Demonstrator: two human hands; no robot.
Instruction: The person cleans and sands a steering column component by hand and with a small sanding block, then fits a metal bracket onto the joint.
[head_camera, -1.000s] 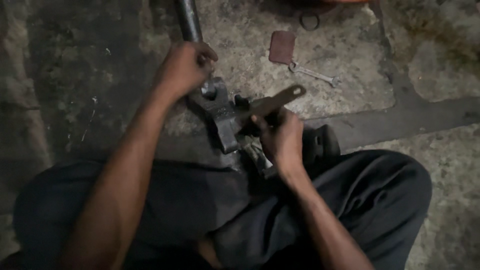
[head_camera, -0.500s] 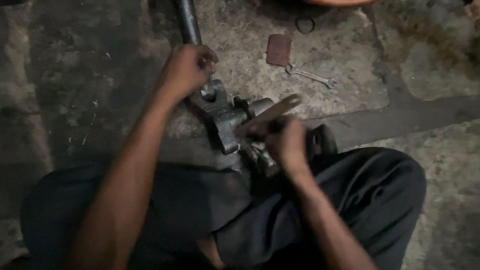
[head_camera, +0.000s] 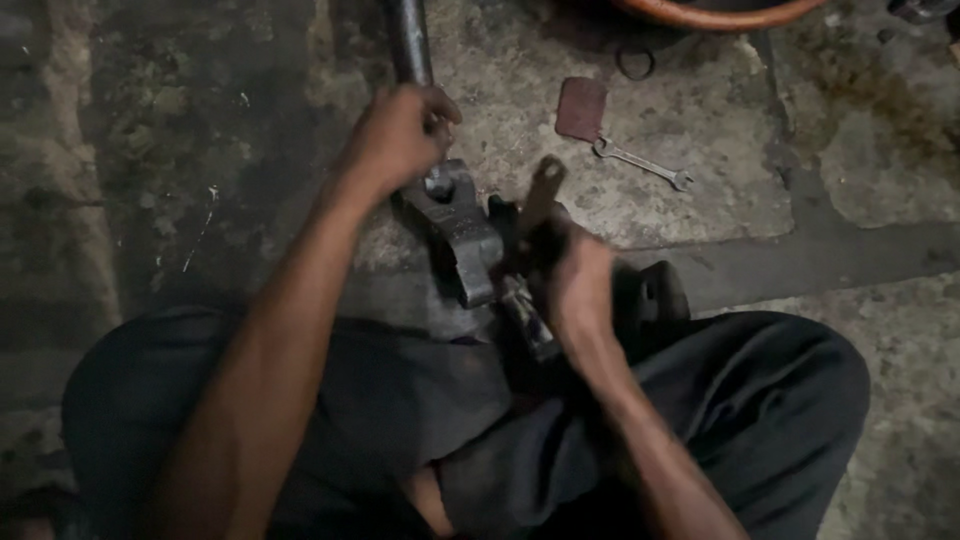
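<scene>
I sit on a concrete floor with a dark metal shaft (head_camera: 408, 40) and its yoke joint (head_camera: 462, 228) lying in front of my knees. My left hand (head_camera: 395, 135) is closed around the shaft just above the yoke. My right hand (head_camera: 570, 270) grips a flat metal tool (head_camera: 543, 190) whose handle now points almost straight up, its lower end set against the joint. A small dark part (head_camera: 528, 315) sticks out below the yoke, by my right wrist.
A small spanner (head_camera: 642, 163) and a flat reddish-brown piece (head_camera: 582, 108) lie on the floor beyond the joint. A ring (head_camera: 634, 63) and the rim of an orange basin (head_camera: 720, 12) are at the top. A dark block (head_camera: 655, 292) sits by my right knee.
My right hand has swung the tool handle from pointing right to nearly upright, turning it about the joint. My left hand has stayed on the shaft.
</scene>
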